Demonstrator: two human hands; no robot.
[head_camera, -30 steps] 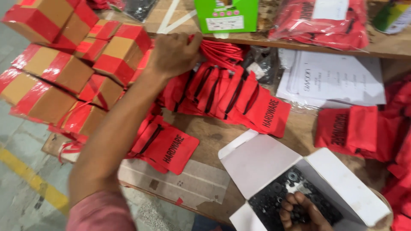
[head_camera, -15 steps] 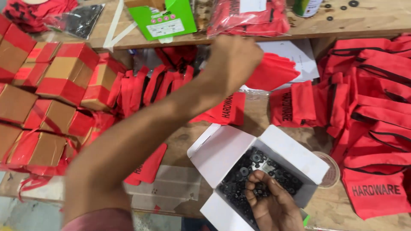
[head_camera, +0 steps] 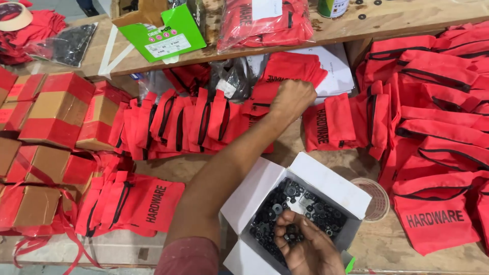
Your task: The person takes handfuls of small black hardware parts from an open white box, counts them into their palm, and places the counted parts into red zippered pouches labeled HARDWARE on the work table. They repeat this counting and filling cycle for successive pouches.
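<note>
Rough wooden planking made up the surface (head_camera: 356, 163), and nearly all of it was covered with red goods. A higher wooden shelf (head_camera: 397, 20) ran along the far side, where a green carton (head_camera: 170, 35) and a clear bag of red pouches (head_camera: 265, 23) were kept. Stacks of brown boxes bound with red tape (head_camera: 51, 112) were piled at the left.

The left hand (head_camera: 292, 99) was stretched toward the far middle of the surface and was closed in a fist on the top of a red drawstring pouch (head_camera: 285, 71), which lay above a row of similar pouches (head_camera: 188, 122) stood on edge. The right hand (head_camera: 305, 247) was sunk in an open white box (head_camera: 326, 181) at the near edge, its fingers curled together around a small clutch of black washers (head_camera: 290, 198), with which the box was largely filled. A small clear plastic cup (head_camera: 374, 198) was set just right of the box.

As to progress, much appeared to be finished: flat, closed pouches (head_camera: 438, 132) were heaped at the right, and more lay at the near left. Much was judged to be left as well, since many pouches remained in the row and the box was far from emptied. Whether any given pouch had been filled could not be told.
</note>
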